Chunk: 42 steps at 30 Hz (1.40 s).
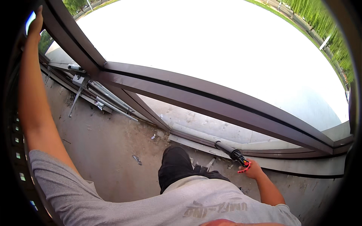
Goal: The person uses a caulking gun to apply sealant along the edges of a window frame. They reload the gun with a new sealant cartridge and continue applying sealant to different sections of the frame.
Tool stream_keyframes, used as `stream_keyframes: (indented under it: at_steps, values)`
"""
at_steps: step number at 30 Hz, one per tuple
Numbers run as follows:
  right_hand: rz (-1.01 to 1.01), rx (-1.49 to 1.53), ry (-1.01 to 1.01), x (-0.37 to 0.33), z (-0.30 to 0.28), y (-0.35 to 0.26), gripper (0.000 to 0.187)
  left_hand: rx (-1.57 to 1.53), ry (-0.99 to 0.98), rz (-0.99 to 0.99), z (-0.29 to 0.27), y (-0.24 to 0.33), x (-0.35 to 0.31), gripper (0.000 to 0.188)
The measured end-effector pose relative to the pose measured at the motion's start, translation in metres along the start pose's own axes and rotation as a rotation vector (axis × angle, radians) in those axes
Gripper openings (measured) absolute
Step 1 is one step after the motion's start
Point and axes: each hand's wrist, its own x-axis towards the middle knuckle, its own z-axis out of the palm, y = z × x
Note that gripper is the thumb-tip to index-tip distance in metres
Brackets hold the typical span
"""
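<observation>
My left arm reaches up along the far left edge, with my left hand against a dark brown window upright. Only part of that hand shows, and its fingers are mostly hidden. Low on the right, my right hand is closed around the rear of a caulking gun. This tool has a grey and black tubular body, with red and a little yellow near my fingers. Its front end points up and left, close to the sill beneath the window.
A brown crossbar runs across the glazing. At the left, a grey metal bracket stands by several long rods along the wall base. Debris lies on the dusty floor. My dark-clothed knee is close to the sill.
</observation>
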Motion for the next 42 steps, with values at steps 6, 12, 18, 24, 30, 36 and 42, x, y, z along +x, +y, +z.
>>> stream_keyframes:
  at_steps: [6, 12, 18, 24, 30, 36, 42]
  values:
    - [0.162, 0.317, 0.16, 0.013, 0.073, 0.039, 0.027, -0.049, -0.25, -0.165, 0.001, -0.016, 0.01, 0.099]
    - [0.14, 0.157, -0.043, 0.024, 0.031, 0.042, 0.034, -0.045, -0.158, -0.169, -0.015, -0.043, 0.019, 0.104]
    - [0.156, 0.167, 0.035, -0.004, 0.054, 0.039, 0.038, 0.174, -0.18, -0.122, 0.008, -0.048, 0.04, 0.105]
    - [0.127, 0.252, 0.093, -0.027, 0.077, -0.006, 0.035, 0.445, -0.277, 0.047, 0.014, -0.028, 0.027, 0.086]
    - [0.045, 0.536, -0.041, -0.014, 0.097, -0.127, 0.027, 0.027, -0.504, 0.061, -0.02, 0.061, -0.08, 0.063]
    - [-0.049, 0.628, -0.219, 0.022, 0.109, -0.284, 0.012, -0.568, -0.104, 0.319, -0.077, -0.056, -0.359, 0.042]
    - [-0.157, 0.585, -0.363, 0.069, 0.166, -0.375, 0.018, -0.933, -1.213, -1.22, -0.089, -0.17, -0.701, 0.05]
